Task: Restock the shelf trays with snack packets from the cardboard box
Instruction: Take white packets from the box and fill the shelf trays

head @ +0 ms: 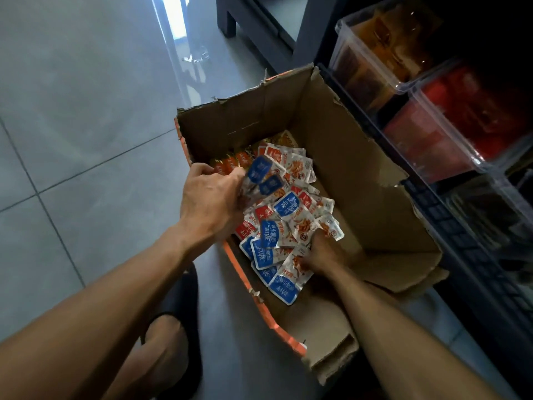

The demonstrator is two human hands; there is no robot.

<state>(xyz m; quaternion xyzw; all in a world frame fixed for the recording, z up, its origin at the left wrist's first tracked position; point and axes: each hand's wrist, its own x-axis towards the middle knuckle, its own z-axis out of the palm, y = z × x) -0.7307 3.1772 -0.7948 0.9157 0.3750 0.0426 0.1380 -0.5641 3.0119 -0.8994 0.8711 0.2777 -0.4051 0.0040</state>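
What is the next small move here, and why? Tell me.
Probably close the right hand on the loose packets it digs into and lift. The left hand already holds blue packets above the cardboard box; the shelf trays stand beside it.
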